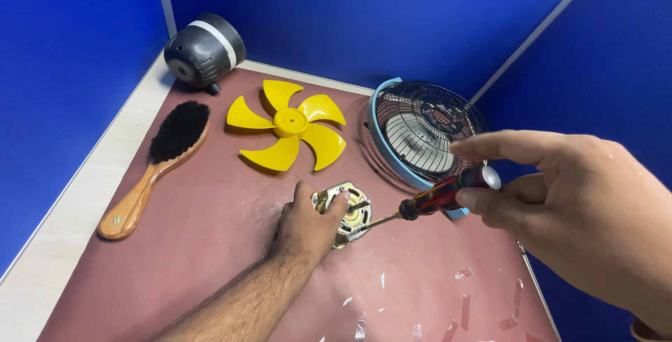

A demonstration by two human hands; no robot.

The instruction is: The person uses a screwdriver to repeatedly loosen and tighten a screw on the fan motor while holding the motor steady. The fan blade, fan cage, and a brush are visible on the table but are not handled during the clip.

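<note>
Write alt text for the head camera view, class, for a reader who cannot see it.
A left hand steadies a small fan motor on a maroon mat while the right hand points a red-handled screwdriver at it. Behind lie yellow fan blades, a wooden brush, a wire grille and a dark housing.

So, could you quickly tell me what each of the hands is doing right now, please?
Left hand: closed over the small fan motor, holding it on the mat.
Right hand: holding a red-and-black screwdriver, tip at the motor.

The left hand (308, 226) covers the near part of the motor (348, 210). The screwdriver (437, 196) tip is too small to tell. The right hand (560, 202) hides the grille's (420, 128) right rim, its wrist cut off.
</note>
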